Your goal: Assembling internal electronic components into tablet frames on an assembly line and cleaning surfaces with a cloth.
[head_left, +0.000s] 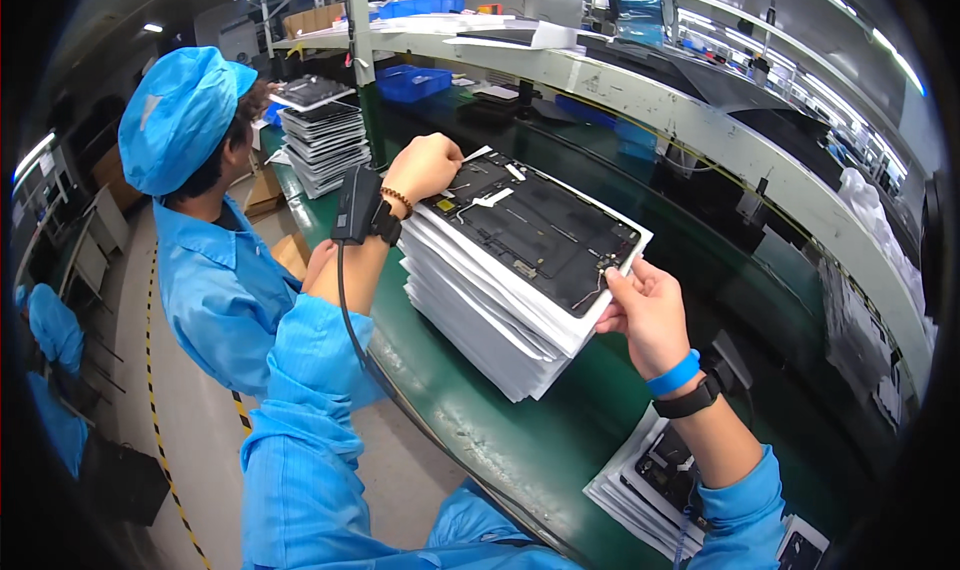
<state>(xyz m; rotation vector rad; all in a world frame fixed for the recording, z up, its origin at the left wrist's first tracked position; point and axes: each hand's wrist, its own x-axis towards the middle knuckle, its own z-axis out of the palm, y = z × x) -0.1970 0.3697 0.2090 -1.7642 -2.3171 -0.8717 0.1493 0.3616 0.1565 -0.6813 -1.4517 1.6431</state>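
Green bench (565, 430) lies open between the tall stack (490, 315) and the lower stack (612, 495) by the right forearm (718, 448), leaving a hand room to pass. Beyond the tall stack, a pale shelf beam (650, 105) crosses the way; to the left stand a co-worker (210, 260) and a farther stack (325, 145), with a dark cable (342, 278) hanging nearer.

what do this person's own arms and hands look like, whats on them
Both hands are ungloved, with bright blue sleeves on the arms. By the left hand are a brown beaded bracelet, a black wrist strap and a dark boxy device trailing a black cable. By the right hand are a blue wristband and a black band.
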